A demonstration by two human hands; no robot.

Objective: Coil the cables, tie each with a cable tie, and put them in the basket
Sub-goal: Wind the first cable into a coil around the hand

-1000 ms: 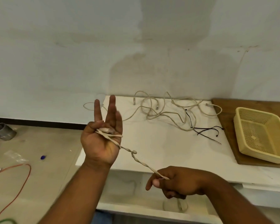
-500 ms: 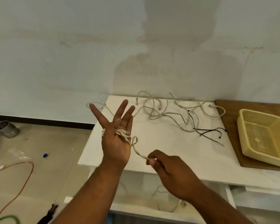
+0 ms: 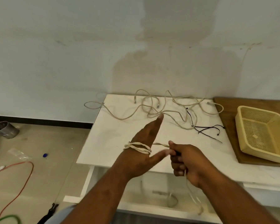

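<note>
While only a few turns of the thin beige twisted cable (image 3: 137, 147) lie round the left hand (image 3: 136, 160), the task is, I judge, in its early part. These turns sit at the base of the fingers, above the near edge of the white table (image 3: 113, 143). The fingers are straight and pressed together, and the thumb stands out sideways. The right hand (image 3: 189, 160), just beside it, pinches the cable with thumb and forefinger, and the free end hangs below the table edge. At the far side of the table loose beige cables (image 3: 165, 110) lie tangled, with thin black cable ties (image 3: 205, 128) near them, unused. The yellow plastic mesh basket (image 3: 242, 126) on the brown wooden board (image 3: 225, 107), at the table's right end, holds no cable as far as I see. So most of the coiling, and all the tying and putting away, are left.
</note>
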